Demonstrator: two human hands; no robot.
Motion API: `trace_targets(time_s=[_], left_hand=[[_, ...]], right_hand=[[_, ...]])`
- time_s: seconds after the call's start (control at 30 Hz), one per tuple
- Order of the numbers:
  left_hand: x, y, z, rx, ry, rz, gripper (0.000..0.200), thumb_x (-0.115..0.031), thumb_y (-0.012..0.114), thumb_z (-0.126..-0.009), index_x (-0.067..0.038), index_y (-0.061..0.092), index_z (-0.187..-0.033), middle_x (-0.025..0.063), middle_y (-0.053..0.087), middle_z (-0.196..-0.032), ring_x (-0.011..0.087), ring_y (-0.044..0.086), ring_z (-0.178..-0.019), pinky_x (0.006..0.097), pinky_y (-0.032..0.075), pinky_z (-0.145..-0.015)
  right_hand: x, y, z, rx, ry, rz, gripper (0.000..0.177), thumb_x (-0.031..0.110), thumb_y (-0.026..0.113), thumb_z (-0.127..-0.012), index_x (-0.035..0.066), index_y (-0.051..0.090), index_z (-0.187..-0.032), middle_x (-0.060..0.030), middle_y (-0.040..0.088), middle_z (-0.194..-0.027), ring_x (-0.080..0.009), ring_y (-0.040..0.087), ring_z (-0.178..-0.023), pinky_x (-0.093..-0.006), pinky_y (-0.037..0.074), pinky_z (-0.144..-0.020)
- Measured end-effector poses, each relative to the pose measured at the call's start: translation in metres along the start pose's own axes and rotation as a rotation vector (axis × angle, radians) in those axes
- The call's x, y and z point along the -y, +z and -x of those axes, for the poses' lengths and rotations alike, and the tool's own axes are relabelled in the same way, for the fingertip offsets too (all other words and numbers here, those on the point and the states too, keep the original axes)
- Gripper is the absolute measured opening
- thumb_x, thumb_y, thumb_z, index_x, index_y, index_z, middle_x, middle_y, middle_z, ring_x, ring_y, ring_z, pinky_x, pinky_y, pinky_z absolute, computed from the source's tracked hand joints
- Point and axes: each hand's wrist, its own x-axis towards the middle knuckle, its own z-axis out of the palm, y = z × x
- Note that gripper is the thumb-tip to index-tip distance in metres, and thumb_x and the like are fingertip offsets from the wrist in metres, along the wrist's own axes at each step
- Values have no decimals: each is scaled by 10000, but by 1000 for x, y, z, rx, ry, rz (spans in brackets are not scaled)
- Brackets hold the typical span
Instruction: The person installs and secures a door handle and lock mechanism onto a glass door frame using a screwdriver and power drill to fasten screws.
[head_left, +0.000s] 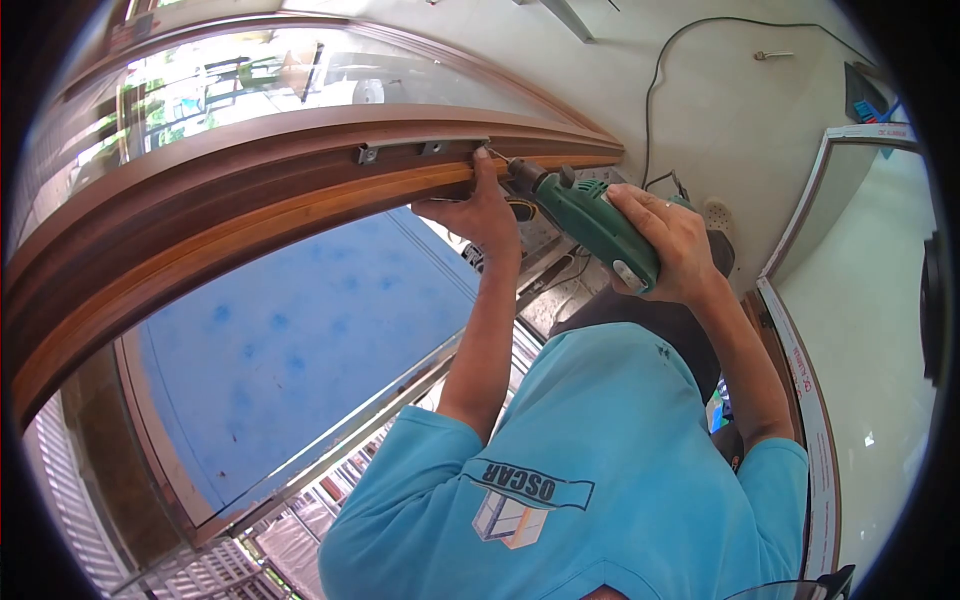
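A green power drill is gripped in my right hand, its chuck and thin bit pointing left at a brown window or door frame. The bit tip is close to the right end of a slim metal strip lying along the frame. My left hand is at the frame's lower edge, one raised digit pressing near that end of the strip. Its other fingers are partly hidden. Whether the bit touches the strip cannot be made out.
A blue speckled panel lies below the frame. On the pale floor are a black cable and a small metal piece. A framed glass panel stands at the right. Clear glass fills the upper left.
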Motion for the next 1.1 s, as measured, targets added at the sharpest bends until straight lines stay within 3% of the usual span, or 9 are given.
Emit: trace_targets(time_s=[0.07, 0.13, 0.27, 0.33, 1.1], left_hand=[[0, -1, -1, -11, 42, -44, 743, -75, 769, -812, 34, 227, -1308, 220, 402, -1273, 276, 493, -1179, 340, 498, -1050], [-2, -1, 0, 0, -26, 20, 900, -153, 816, -789, 55, 174, -1384, 241, 351, -1340, 314, 435, -1243, 420, 407, -1123], [-7, -1, 0, 6, -32, 34, 904, -154, 818, -788, 57, 172, -1384, 242, 360, -1334, 318, 447, -1233, 418, 417, -1116], [-8, 0, 0, -18, 3, -26, 731, -86, 778, -813, 48, 247, -1296, 224, 404, -1272, 282, 486, -1186, 365, 465, -1075], [-3, 3, 3, -7, 30, -13, 727, -67, 774, -812, 59, 246, -1296, 227, 407, -1277, 268, 485, -1183, 365, 453, -1065]], right_hand=[[1, 1, 0, -10, -13, 2, 873, 207, 834, -558, 79, 530, -1367, -167, 650, -1223, -317, 685, -1003, -389, 568, -814], [1, -1, -1, 11, 11, 3, 872, 199, 833, -562, 80, 527, -1369, -168, 648, -1226, -316, 689, -996, -388, 569, -810], [1, -2, -4, 3, -19, -7, 857, 190, 830, -575, 75, 528, -1368, -171, 647, -1228, -319, 690, -990, -388, 569, -806], [-1, 0, -3, -16, -40, -6, 850, 192, 828, -579, 68, 531, -1365, -171, 647, -1229, -320, 691, -989, -391, 567, -808], [-6, -3, -2, -6, -39, -7, 856, 203, 825, -563, 74, 543, -1361, -160, 653, -1232, -309, 689, -1012, -385, 564, -818]])
